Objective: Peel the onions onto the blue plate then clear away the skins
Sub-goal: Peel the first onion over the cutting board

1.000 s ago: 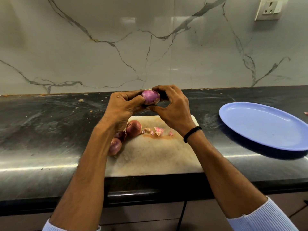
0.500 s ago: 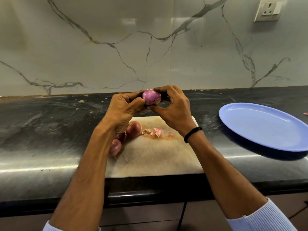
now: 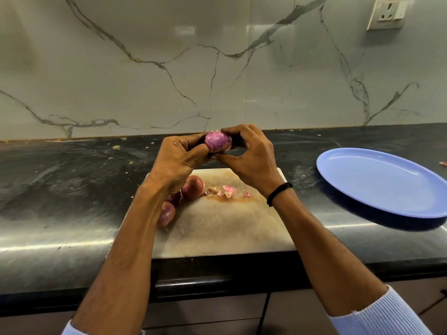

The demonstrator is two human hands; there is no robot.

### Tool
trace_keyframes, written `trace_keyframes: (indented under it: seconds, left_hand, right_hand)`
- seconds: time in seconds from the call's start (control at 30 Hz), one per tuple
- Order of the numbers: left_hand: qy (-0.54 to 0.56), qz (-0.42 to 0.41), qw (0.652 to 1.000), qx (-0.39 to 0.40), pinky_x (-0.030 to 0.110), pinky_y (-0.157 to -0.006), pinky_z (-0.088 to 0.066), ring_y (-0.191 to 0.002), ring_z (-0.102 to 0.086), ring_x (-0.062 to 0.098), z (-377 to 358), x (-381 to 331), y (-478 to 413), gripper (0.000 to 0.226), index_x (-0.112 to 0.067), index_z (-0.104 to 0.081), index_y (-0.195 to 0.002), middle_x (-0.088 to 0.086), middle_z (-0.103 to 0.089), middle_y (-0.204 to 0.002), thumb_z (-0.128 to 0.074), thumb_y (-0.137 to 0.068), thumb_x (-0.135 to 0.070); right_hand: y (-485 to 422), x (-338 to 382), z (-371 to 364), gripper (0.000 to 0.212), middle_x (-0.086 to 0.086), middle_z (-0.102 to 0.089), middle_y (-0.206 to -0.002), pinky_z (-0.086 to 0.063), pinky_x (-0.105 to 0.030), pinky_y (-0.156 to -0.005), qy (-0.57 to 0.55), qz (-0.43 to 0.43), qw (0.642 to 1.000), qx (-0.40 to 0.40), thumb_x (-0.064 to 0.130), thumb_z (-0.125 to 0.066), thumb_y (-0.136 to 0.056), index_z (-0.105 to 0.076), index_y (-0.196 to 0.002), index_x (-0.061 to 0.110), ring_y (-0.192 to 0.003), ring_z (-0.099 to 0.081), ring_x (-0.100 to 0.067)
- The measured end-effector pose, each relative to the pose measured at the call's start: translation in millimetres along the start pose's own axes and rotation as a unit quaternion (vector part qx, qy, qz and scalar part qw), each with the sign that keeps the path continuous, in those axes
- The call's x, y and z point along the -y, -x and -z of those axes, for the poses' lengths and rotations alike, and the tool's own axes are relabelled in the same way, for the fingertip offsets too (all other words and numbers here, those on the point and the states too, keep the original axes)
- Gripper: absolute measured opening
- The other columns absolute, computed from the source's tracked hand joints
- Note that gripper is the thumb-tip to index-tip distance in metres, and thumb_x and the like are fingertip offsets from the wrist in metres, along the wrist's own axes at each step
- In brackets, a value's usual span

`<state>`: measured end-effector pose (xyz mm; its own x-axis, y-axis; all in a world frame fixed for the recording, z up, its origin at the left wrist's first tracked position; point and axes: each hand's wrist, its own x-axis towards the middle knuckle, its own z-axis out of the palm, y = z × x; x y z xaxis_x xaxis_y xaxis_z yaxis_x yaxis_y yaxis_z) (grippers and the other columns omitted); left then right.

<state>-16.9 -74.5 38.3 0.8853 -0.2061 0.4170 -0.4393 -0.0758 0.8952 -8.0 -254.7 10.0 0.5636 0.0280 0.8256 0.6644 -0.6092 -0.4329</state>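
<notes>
Both hands are raised together above the far edge of the cutting board (image 3: pixel 217 228), gripping one purple onion (image 3: pixel 217 141) between them. The left hand (image 3: pixel 179 160) is curled round the onion's left side, knuckles up, its thumb pressed against the onion's lower left. The right hand (image 3: pixel 251 153) pinches the right side, fingers arched over the top and thumb underneath, so a gap shows between thumb and fingers. A black band (image 3: pixel 279 193) circles the right wrist. Both forearms reach up from the near edge of the counter (image 3: pixel 60 189), bare to light ribbed sleeves (image 3: pixel 382 315) at the bottom of the view.

Below the left wrist, three unpeeled onions (image 3: pixel 193 187) lie close together at the board's left edge, partly hidden by the arm. Pink skin scraps (image 3: pixel 228 191) lie on the board just right of them, near its far edge. The blue plate (image 3: pixel 387 184) sits on the counter well right of the board, by the counter's right end. A wall socket (image 3: pixel 388 12) is on the marble backsplash, upper right.
</notes>
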Motion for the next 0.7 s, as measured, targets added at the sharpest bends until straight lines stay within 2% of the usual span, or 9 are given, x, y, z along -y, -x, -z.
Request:
trace_keyframes:
  seconds: [0.1,0.2,0.37,0.6,0.7]
  left_hand:
    - [0.008,0.002,1.0,-0.013,0.027,-0.082,-0.06,-0.093,-0.073,0.015,-0.1,-0.6,0.5,0.038,-0.013,-0.064,-0.122,-0.001,-0.073,-0.104,-0.062,-0.09,0.006]
    - [0.011,0.005,1.0,0.001,0.029,-0.084,-0.059,-0.097,-0.072,0.018,-0.6,-1.0,0.8,0.035,-0.018,-0.067,-0.119,-0.002,-0.075,-0.104,-0.068,-0.088,0.0]
    - [0.011,0.001,1.0,-0.011,0.021,-0.078,-0.058,-0.091,-0.072,0.006,-5.5,-2.6,1.7,0.035,-0.022,-0.067,-0.116,-0.017,-0.075,-0.092,-0.073,-0.083,-0.011]
    - [-0.017,-0.003,1.0,-0.002,0.022,-0.081,-0.058,-0.093,-0.072,0.007,-2.8,-2.9,3.0,0.035,-0.021,-0.065,-0.119,-0.015,-0.074,-0.096,-0.066,-0.089,-0.001]
    - [0.005,0.01,1.0,-0.028,0.023,-0.079,-0.059,-0.089,-0.073,0.013,-2.5,-1.5,0.9,0.035,-0.011,-0.067,-0.119,-0.011,-0.075,-0.092,-0.061,-0.09,0.007]
  right_hand:
    - [-1.0,1.2,2.3,0.053,-0.008,-0.063,-0.111,-0.054,-0.016,-0.083,-0.016,-0.011,1.0,-0.002,0.027,-0.089,-0.072,-0.065,-0.115,0.008,-0.097,-0.062,-0.014]
    - [-0.8,1.2,2.4,0.053,-0.009,-0.064,-0.111,-0.053,-0.013,-0.083,-0.013,-0.012,1.0,-0.002,0.026,-0.089,-0.072,-0.066,-0.115,0.006,-0.097,-0.062,-0.015]
    - [-0.3,1.6,0.9,0.051,-0.011,-0.064,-0.111,-0.051,-0.01,-0.083,-0.009,-0.011,1.0,0.001,0.026,-0.088,-0.073,-0.066,-0.114,0.005,-0.097,-0.062,-0.015]
    - [0.3,1.7,0.6,0.05,-0.01,-0.064,-0.11,-0.057,-0.021,-0.083,-0.004,-0.011,1.0,0.007,0.025,-0.089,-0.072,-0.065,-0.113,0.007,-0.097,-0.063,-0.018]
    - [-1.0,2.7,4.3,0.052,-0.006,-0.065,-0.109,-0.059,-0.028,-0.082,-0.03,-0.031,0.999,-0.001,0.028,-0.09,-0.071,-0.065,-0.113,0.01,-0.097,-0.064,-0.017]
